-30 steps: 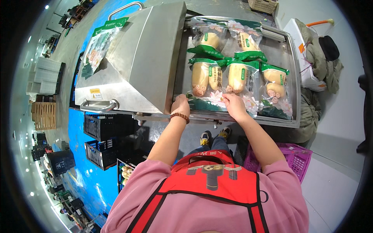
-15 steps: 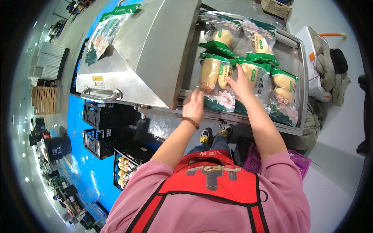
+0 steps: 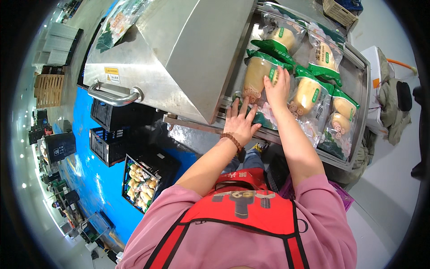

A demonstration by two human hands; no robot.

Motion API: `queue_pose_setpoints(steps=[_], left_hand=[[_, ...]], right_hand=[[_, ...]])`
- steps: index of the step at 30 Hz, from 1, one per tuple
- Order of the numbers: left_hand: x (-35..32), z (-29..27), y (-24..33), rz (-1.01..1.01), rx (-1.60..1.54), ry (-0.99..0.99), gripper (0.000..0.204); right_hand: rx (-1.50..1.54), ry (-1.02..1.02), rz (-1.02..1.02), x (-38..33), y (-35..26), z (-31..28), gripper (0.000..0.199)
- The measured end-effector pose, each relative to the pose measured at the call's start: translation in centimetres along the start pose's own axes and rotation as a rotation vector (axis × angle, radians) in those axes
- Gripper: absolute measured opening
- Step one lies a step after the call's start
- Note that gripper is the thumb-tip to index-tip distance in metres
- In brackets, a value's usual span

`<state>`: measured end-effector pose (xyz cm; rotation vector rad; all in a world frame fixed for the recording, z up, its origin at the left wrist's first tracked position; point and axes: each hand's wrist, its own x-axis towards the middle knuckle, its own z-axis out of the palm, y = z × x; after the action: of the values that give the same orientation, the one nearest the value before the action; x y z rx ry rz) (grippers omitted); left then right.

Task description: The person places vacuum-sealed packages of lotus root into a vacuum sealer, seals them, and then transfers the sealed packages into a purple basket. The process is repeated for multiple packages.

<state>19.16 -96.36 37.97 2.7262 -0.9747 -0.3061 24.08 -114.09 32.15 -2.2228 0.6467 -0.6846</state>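
Observation:
Several clear and green plastic bags of lotus root lie in two rows in a steel machine bed. My left hand [image 3: 240,123], fingers spread, presses on the lower end of the near-left lotus root bag [image 3: 256,80]. On the right side of that same bag rests my right hand [image 3: 278,91], its fingers stretched out over the root. Just right of it lies another lotus root bag [image 3: 308,96], and beyond that a third bag [image 3: 342,114] at the right end. Two more bags, a left one [image 3: 282,36] and a right one [image 3: 326,54], fill the far row.
A big steel lid [image 3: 179,54] with a handle [image 3: 115,96] stands open at the left, a flat bag [image 3: 123,22] on top. Black crates [image 3: 107,144] and a crate of lotus roots [image 3: 142,184] sit on the blue floor. Clothing [image 3: 394,101] hangs at right.
My left hand has come onto the near-left bag with its fingers spread. My right hand still lies on that bag. The view has shifted, so the machine appears farther right.

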Motion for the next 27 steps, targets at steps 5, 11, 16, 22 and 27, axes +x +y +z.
queue_pose_setpoints(steps=[5, 11, 16, 22, 27], left_hand=[[0.8, 0.3, -0.9, -0.043, -0.014, 0.026, 0.063], [-1.0, -2.0, -0.1, -0.039, 0.017, -0.047, 0.078], [-3.4, -1.9, -1.5, -0.115, -0.034, 0.044, 0.088], [-3.4, -3.9, -1.1, -0.123, -0.003, -0.028, 0.079], [-1.9, -2.3, -2.5, -0.125, -0.141, 0.105, 0.073]], right_hand=[[-0.007, 0.009, -0.041, 1.2, -0.3, 1.6, 0.057], [-0.157, -0.17, -0.412, 0.3, -5.5, -3.5, 0.038], [-0.011, -0.569, -0.669, -3.1, -6.1, -8.0, 0.034], [-0.147, -0.477, -0.732, -6.5, -4.1, -6.9, 0.027], [-0.081, -0.41, -0.783, -6.4, -4.1, -6.7, 0.011]])
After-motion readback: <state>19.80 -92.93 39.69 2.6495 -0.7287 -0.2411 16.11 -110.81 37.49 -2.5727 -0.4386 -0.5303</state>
